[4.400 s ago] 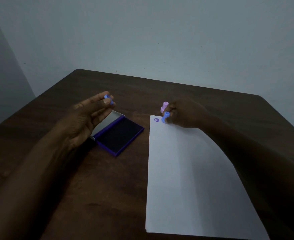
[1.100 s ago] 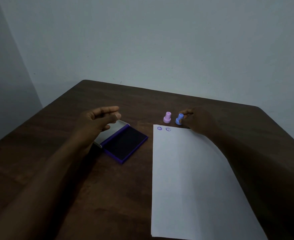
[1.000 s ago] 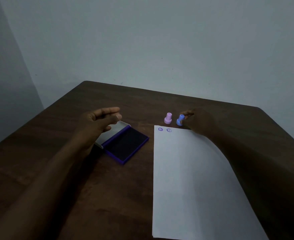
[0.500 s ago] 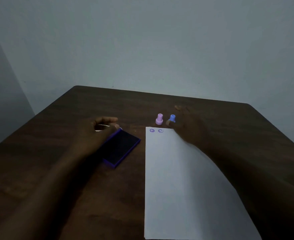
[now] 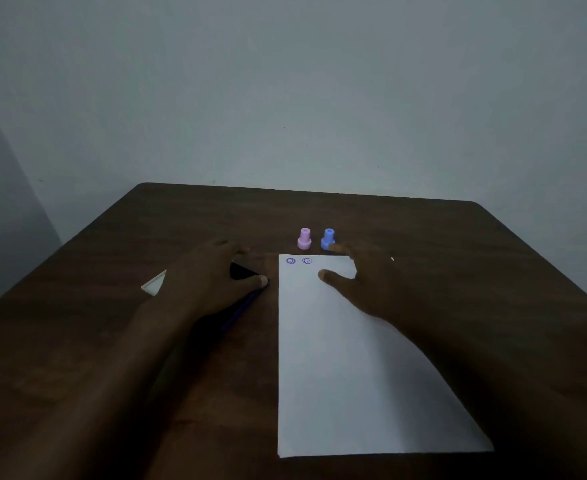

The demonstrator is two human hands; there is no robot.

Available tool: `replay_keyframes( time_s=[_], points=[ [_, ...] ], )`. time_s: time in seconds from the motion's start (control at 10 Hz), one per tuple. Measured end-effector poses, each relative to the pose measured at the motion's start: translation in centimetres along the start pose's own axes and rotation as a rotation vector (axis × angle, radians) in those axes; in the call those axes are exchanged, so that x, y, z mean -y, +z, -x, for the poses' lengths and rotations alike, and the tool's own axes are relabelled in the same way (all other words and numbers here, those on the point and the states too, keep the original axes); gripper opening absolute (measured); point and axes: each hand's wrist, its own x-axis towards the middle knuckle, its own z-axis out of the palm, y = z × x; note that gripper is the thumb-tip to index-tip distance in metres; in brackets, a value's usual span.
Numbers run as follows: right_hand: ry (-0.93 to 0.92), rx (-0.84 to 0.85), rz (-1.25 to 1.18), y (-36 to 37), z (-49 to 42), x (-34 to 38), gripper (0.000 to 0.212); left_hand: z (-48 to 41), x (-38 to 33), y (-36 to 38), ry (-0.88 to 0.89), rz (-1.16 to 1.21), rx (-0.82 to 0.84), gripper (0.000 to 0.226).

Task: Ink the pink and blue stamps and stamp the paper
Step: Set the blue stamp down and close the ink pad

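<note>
Nearest me, the paper (image 5: 347, 358) lies flat on the dark counter (image 5: 77, 341), long edge running away from me. At its far left corner sit two small purple stamp marks (image 5: 298, 260), side by side.

My right hand (image 5: 364, 282) is spread and released, resting on the sheet's far right part; one fingertip is just beside the blue stamp (image 5: 328, 238), and I cannot tell if it touches. My left hand (image 5: 212, 275) lies loosely curled over the ink pad (image 5: 247, 289), hiding most of it; the pale inside of its open lid (image 5: 155, 284) shows at the left. I cannot tell whether it grips anything.

Beyond the sheet's far edge the pink stamp (image 5: 304, 238) and the blue stamp stand upright, close together.

Judgement: both marks made; closing the pad seems the step in hand. Best to fold the lid squarely and keep the right hand steady so the sheet doesn't slide.

Half a second ago the left hand was at the lid's edge with the pad open to view; now it covers the pad. A second ago the right fingers pinched the blue stamp; now it stands alone.
</note>
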Motion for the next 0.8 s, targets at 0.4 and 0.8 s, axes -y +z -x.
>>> replay_keyframes(
  time_s=[0.4,0.8],
  points=[
    [0.074,0.193,0.123,-0.3,-0.7,-1.7,0.074,-0.4,-1.4,0.3,0.030,-0.044,0.109,0.076],
    [0.034,0.296,0.265,-2.0,-0.7,-1.5,0.082,-4.3,-4.2,0.7,0.110,-0.280,0.350,0.084]
  ],
)
